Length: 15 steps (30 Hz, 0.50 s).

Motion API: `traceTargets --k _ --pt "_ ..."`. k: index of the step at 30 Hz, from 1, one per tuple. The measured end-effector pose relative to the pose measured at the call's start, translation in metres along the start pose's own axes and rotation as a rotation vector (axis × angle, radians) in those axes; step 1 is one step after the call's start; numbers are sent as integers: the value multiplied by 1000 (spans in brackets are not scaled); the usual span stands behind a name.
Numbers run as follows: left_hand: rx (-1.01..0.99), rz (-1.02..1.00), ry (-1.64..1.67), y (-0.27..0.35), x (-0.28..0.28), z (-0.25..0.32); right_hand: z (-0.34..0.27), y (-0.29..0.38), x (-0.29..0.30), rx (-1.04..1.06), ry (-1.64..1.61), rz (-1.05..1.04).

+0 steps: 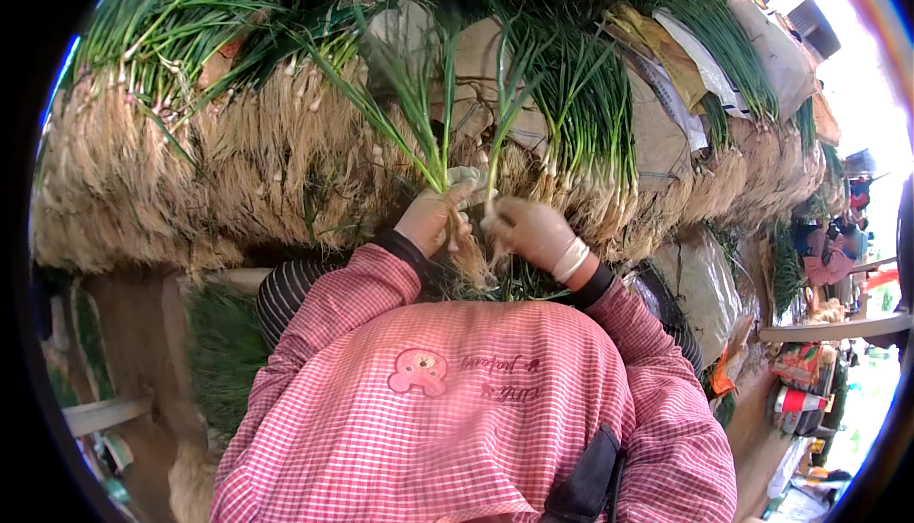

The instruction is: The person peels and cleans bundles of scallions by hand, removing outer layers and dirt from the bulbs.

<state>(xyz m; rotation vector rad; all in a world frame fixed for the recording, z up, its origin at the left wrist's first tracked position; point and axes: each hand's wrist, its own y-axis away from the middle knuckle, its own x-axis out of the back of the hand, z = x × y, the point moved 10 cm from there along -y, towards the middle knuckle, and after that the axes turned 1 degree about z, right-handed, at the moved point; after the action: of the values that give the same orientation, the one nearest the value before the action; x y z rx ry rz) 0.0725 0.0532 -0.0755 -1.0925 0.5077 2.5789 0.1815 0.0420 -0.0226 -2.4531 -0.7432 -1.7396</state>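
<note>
Before my chest, my left hand [433, 214], in a thin pale glove, grips a small bunch of green onions [430, 155] just above its bulbs. The leaves fan up and left, and the pale roots hang below. Close by on the right, my right hand [532, 234], gloved too and slightly blurred, pinches a single green onion [494, 159] near its base, with its leaves upward. Past both hands runs a long pile of green onions [589, 123], roots towards me. A brown sack [478, 59] lies on the pile behind the held plants.
At the left, loose green onions [164, 16] lie on top of the pile. Empty-looking sacks [660, 59] lie across it at the right. Beside my right elbow is a clear plastic-covered sack [696, 287]. Farther right sits another person [828, 255] in pink.
</note>
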Motion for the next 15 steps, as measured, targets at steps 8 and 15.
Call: traceTargets --k 8,15 --pt "46 93 -226 -1 6 -28 47 -40 23 42 -743 390" --pt "66 -142 34 5 -22 -25 28 -28 -11 118 -2047 180"
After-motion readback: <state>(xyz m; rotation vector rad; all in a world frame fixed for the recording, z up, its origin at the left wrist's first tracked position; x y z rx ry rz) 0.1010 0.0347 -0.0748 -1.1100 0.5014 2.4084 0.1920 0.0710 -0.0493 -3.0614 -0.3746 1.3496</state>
